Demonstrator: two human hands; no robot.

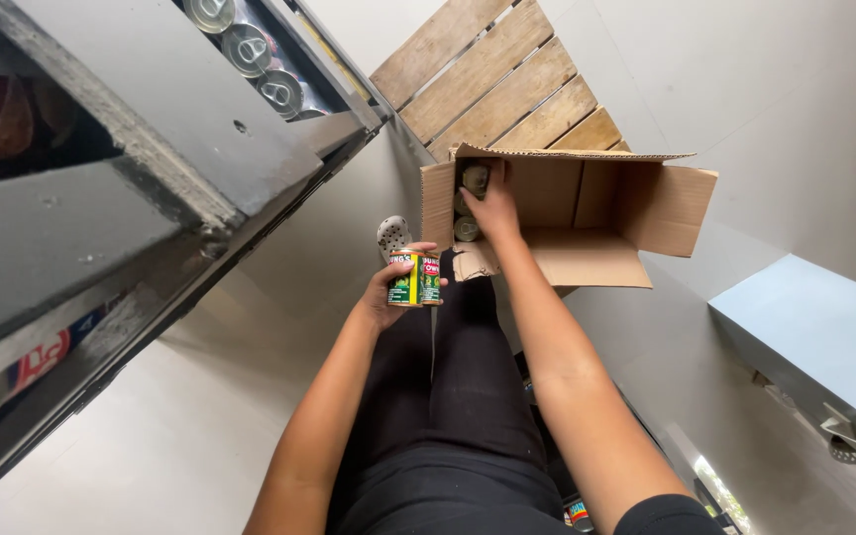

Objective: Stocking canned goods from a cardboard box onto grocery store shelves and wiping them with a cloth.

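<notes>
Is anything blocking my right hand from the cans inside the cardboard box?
Nothing visible does: the right hand is already inside the open brown cardboard box, touching the round metal cans.

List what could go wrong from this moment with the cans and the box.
The left hand grips two small cans side by side; one might slip out. The right hand reaches into the open cardboard box on the wooden pallet; its torn front flap could snag the wrist.

left hand (388,292) clenched, raised | right hand (492,210) extended forward (fingers curled)
</notes>
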